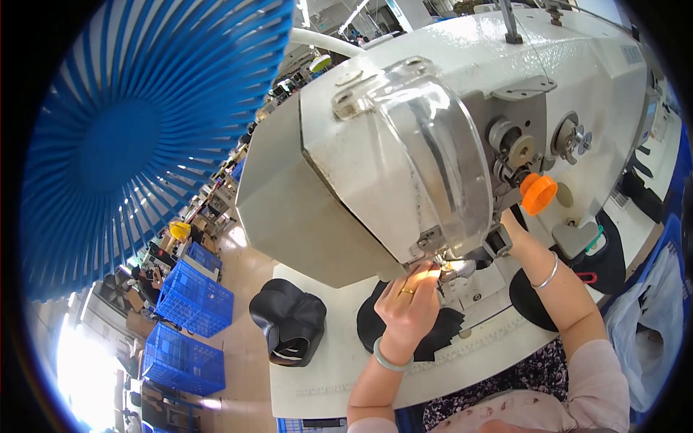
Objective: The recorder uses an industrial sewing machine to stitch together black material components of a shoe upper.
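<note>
A white sewing machine [361, 173] with a clear curved guard and an orange knob fills the middle. My left hand [408, 307], with a ring and a pale bangle at its wrist, is beside the needle area. Its bent fingers press together on a black piece of material [444, 333] with a notched edge. My right hand [511, 225] reaches behind the machine head, a silver bangle on its wrist. Its fingers are hidden there, so what they touch does not show. A lamp lights the spot at the left fingertips.
A folded black leather piece [287, 317] lies on the table's left. More black pieces [533, 302] are under and beside my right forearm. A blue fan guard [123, 144] looms at upper left. Blue crates [184, 357] stand on the floor; a plastic bag [650, 317] hangs at right.
</note>
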`<state>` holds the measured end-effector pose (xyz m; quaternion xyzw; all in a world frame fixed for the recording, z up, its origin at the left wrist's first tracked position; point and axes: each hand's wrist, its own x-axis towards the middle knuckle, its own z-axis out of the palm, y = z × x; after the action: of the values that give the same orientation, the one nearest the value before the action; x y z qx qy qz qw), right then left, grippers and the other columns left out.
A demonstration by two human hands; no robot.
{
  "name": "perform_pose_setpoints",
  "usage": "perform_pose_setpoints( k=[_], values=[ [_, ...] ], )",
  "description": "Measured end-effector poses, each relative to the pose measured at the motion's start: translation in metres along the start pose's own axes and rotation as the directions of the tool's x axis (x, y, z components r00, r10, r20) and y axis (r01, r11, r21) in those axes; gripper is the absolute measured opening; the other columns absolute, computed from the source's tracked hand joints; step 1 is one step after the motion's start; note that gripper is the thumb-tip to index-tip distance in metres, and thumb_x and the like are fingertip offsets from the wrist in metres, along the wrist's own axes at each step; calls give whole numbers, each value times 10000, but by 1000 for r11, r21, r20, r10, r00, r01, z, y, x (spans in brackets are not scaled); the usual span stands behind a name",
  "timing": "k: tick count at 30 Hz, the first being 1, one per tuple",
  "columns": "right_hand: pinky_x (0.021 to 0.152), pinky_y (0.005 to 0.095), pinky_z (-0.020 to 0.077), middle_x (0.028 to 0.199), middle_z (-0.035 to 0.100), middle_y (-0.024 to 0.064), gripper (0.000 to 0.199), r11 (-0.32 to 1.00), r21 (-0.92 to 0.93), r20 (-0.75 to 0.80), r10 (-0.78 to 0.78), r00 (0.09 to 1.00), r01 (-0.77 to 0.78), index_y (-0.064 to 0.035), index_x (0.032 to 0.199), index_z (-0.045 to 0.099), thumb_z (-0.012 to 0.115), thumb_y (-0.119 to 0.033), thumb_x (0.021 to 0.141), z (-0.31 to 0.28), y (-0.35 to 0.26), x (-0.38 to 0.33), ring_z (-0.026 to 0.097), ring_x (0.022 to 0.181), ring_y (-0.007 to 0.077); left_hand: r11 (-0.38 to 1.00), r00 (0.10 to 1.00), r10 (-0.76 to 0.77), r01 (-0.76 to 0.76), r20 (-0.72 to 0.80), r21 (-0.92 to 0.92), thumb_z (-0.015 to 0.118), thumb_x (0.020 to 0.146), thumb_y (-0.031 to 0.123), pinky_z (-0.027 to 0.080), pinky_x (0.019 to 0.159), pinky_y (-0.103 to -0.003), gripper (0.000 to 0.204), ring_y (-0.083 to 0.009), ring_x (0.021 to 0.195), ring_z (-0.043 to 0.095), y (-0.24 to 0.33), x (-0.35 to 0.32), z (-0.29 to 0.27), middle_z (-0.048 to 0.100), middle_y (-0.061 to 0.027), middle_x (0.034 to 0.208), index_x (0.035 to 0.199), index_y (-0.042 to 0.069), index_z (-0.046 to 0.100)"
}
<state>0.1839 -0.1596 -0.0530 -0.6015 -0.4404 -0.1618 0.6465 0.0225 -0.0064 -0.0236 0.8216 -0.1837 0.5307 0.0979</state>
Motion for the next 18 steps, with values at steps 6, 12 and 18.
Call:
perform_pose_setpoints(
  k=[6, 12, 18],
  values=[
    [577, 256, 454, 702, 637, 113, 115, 902, -302, -388, 180, 904, -309, 7, 835, 605, 654, -85, 788, -16, -85, -22, 612, 596, 211, 833, 918, -331, 393, 217, -389, 646, 656, -70, 512, 611, -257, 146, -179, 683, 663, 31, 6, -20, 678, -94, 740, 739, 41, 693],
    [481, 231, 377, 632, 565, 17, 197, 678, -677, 162, -243, 956, 287, -79, 862, 663, 697, -227, 737, -20, -132, -141, 517, 527, 133, -347, 439, -148, 816, 886, -462, 624, 873, 80, 452, 862, -272, 464, -123, 992, 561, 40, -28, 7, 599, -51, 1119, 1284, -22, 434],
    [530, 280, 407, 690, 577, 28, 268, 828, -498, -32, -315, 949, 258, -70, 918, 667, 704, -259, 731, -37, -131, -171, 507, 572, 182, -390, 404, -249, 790, 880, -473, 704, 725, -74, 459, 867, -269, 398, -119, 952, 594, 58, -41, -20, 654, -41, 1047, 1105, -2, 609]
  ],
)
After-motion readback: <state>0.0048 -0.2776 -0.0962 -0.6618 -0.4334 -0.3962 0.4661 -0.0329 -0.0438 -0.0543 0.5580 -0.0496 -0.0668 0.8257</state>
